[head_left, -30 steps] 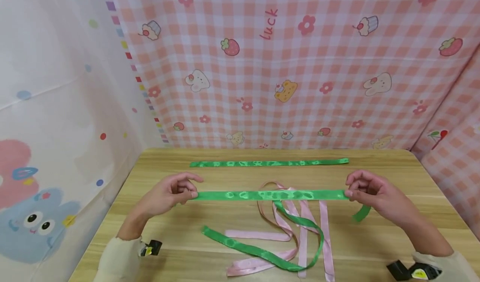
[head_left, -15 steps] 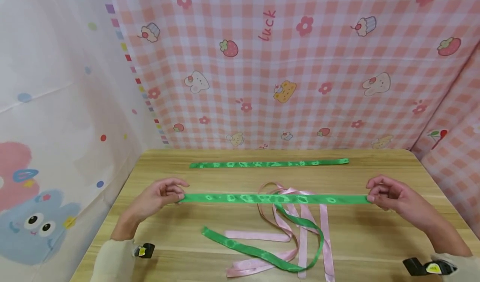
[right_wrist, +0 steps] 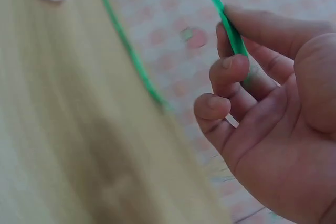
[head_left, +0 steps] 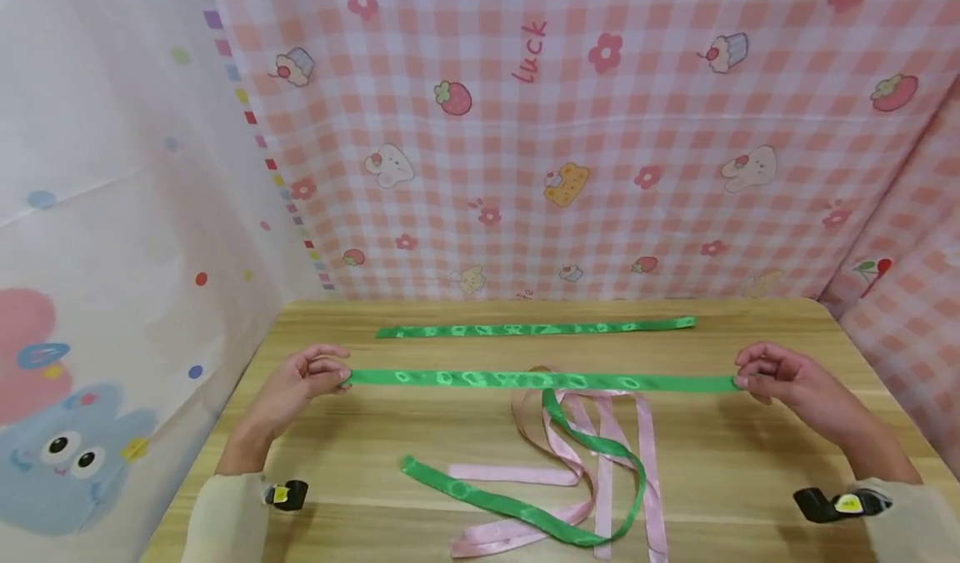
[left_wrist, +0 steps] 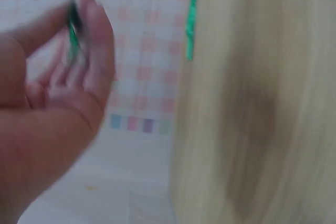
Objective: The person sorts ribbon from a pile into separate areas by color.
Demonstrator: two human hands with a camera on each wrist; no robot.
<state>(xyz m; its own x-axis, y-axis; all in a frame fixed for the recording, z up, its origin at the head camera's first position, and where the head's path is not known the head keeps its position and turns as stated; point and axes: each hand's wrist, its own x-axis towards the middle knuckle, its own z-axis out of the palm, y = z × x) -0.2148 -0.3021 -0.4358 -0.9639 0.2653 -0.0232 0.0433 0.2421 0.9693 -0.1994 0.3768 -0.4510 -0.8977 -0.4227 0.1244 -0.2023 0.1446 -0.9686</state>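
Green ribbon [head_left: 517, 379] spans straight above the wooden table [head_left: 360, 438], probably because both ends are drawn apart. On the tabletop, pink ribbons [head_left: 512, 473] lie loosely tangled with a curling green strip [head_left: 483, 498]; another green strip [head_left: 491, 331] lies apart near the far edge, seemingly laid straight. The left hand [head_left: 292, 388] and right hand [head_left: 802, 392] each pinch one end between thumb and fingers, likely to hold it level.

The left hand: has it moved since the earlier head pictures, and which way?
Yes, leftward. In the head view, the left hand reached past the left end of the far green ribbon one second ago; now it stops left of that end.
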